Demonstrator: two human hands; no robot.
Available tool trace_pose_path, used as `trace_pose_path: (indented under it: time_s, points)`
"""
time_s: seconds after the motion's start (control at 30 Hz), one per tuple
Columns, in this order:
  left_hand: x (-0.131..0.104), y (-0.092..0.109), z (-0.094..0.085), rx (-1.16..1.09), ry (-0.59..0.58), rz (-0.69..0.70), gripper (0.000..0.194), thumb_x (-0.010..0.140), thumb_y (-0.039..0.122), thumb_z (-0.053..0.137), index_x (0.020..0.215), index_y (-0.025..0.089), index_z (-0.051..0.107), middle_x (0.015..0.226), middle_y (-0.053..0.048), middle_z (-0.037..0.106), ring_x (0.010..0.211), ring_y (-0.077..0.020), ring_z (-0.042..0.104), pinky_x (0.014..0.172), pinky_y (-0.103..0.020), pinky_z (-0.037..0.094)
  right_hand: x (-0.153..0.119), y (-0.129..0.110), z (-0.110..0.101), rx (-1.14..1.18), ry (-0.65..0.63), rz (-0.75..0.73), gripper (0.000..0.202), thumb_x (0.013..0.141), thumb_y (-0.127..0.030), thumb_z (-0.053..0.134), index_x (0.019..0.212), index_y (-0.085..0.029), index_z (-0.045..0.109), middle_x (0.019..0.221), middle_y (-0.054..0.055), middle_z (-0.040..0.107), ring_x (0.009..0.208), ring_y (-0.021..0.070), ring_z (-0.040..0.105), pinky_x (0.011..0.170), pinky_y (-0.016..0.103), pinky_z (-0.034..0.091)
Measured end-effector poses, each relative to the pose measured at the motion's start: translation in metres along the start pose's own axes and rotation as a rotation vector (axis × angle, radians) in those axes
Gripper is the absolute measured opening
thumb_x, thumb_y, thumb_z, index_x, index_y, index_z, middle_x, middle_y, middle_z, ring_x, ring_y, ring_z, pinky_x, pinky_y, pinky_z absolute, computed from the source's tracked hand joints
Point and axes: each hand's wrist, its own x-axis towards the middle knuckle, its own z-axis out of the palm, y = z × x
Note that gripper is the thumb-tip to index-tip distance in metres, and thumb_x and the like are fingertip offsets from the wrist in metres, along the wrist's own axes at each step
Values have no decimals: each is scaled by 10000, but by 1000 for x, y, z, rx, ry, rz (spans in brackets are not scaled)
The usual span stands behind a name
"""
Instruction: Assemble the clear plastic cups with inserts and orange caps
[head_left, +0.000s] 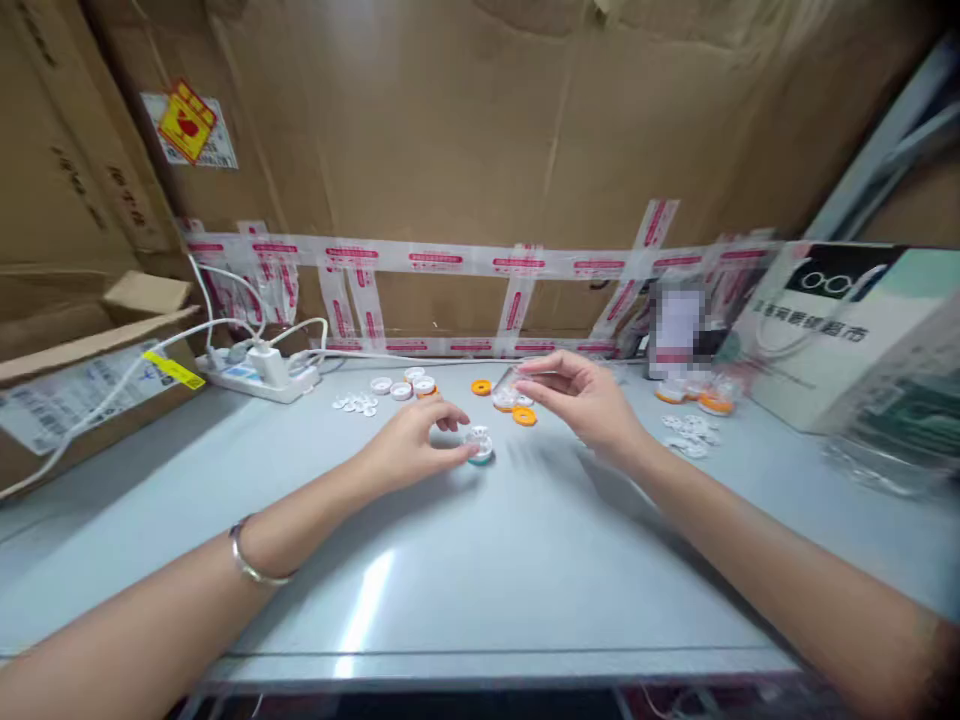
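My left hand [420, 440] is at the centre of the table, thumb and fingers apart, with the thumb tip touching a small round white part on a teal base [480, 445]. My right hand [581, 395] is raised a little to the right, its thumb and fingers closed on a clear piece [507, 388]. Beneath and beside that piece lie an orange ring [524, 416] and some white parts. Another orange ring [481, 387] sits behind. White round caps [401, 391] and small white pieces [355, 404] lie behind my left hand.
A power strip [296, 384] with cables and an open cardboard box [90, 380] are at the left. At the right are orange and white parts [715, 404], small white pieces [691, 436], a white box [806, 330] and a plastic bag [892, 400]. Large cardboard [450, 130] stands behind.
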Motion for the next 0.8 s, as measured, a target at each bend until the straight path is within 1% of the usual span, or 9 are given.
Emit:
trace_pose_path:
  time_s: [0.1,0.17,0.23,0.33,0.43,0.5,0.63,0.8]
  points:
    - [0,-2,4,81,-20,-18,415,680,455,665,992,190,601,958,-49,574,950,-232,521,855,-363,396,-3,7,9,43,-69,-19,240,668,-328,715,827,-189,603,893,38,691,819,174,661,771,341,520]
    - [1,-2,7,117,-24,-33,449,642,480,692,981,198,608,982,-56,554,988,-257,498,880,-396,379,-4,10,14,49,-106,-24,234,666,-321,713,825,-185,607,942,49,684,869,182,653,817,358,509]
    - [1,-3,11,129,-24,-48,451,628,492,701,959,198,616,972,-55,538,987,-263,496,872,-402,383,-5,12,17,32,-139,-19,223,674,-311,704,830,-180,614,987,65,675,916,188,642,869,376,490]
    - [2,-3,15,115,-22,-59,384,653,471,692,908,192,620,943,-46,531,964,-250,506,851,-388,392,-6,15,18,-24,-176,-32,202,689,-301,690,836,-180,623,1004,73,670,948,195,632,905,394,470]
    - [3,-5,17,104,-23,-57,321,691,446,666,885,195,616,941,-42,538,958,-238,506,857,-382,383,-7,18,18,-67,-216,-82,184,703,-304,678,832,-182,628,991,67,670,977,201,620,916,396,464]
    - [4,-6,18,105,-29,-56,310,706,438,654,893,194,612,945,-40,543,952,-231,508,865,-381,375,-8,19,18,-94,-249,-121,181,710,-298,672,839,-177,633,980,65,669,982,197,616,924,386,459]
    - [4,-8,19,102,-32,-46,299,720,431,641,903,197,609,953,-40,546,963,-226,506,882,-383,362,-9,21,19,-190,-301,-178,148,720,-263,660,843,-183,647,942,52,675,930,184,629,898,372,471]
    - [5,-9,19,99,-32,-38,290,721,434,638,908,212,620,951,-39,545,950,-224,508,859,-381,370,-10,23,20,-241,-324,-206,135,732,-239,642,856,-187,654,918,50,677,916,180,633,873,359,478]
